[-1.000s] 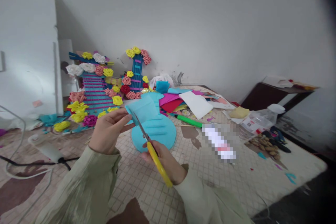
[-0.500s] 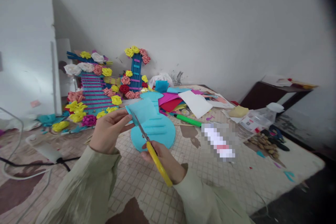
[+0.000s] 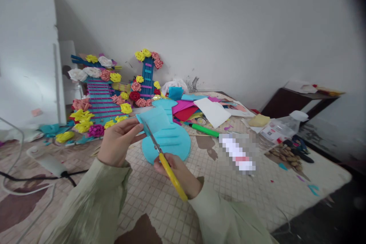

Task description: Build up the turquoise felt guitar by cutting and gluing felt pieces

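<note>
My left hand (image 3: 117,142) pinches the left edge of a light blue sheet of crepe paper (image 3: 157,119), held up above the table. In my right hand (image 3: 178,173) is a pair of scissors (image 3: 168,171) with yellow handles. Their blades lie at the sheet's left part, close to my left fingertips, pointing up and to the left. Beneath the sheet rests a blue guitar-shaped cutout (image 3: 171,145) with raised strips across it, partly hidden by the sheet and my right hand.
Decorated pieces with paper flowers (image 3: 104,95) stand at the back left. Coloured paper sheets (image 3: 185,111) are piled behind the cutout. To the right lie a green marker-like stick (image 3: 204,130), a plastic bottle (image 3: 280,127) and peanuts (image 3: 287,156). A glue gun (image 3: 47,162) sits left.
Almost nothing differs. The whole view has shifted very slightly, while both hands, the scissors and the blue sheet keep nearly the same position.
</note>
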Tool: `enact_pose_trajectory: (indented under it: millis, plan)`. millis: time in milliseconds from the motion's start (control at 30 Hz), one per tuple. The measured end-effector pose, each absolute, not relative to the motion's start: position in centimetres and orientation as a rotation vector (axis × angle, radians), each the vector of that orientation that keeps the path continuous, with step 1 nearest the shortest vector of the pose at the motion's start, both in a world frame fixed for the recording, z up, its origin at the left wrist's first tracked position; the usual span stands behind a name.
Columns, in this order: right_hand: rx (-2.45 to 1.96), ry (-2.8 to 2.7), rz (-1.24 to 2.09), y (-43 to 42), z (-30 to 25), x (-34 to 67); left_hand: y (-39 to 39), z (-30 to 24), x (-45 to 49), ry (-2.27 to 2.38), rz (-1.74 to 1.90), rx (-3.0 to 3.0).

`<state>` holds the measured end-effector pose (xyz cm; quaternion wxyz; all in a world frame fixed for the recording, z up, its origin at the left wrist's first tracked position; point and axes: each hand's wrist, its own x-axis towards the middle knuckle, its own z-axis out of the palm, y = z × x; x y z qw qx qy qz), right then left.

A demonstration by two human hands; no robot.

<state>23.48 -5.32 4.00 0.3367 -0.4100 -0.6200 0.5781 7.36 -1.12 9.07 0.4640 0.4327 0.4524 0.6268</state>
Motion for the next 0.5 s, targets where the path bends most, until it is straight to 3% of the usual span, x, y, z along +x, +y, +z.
enact_pose_trajectory:
  millis: [500]
  plan:
    - [-1.094, -1.587, 1.51, -5.23, 4.37, 23.37, -1.0, 8.71, 7.42, 1.103, 1.566, 1.038]
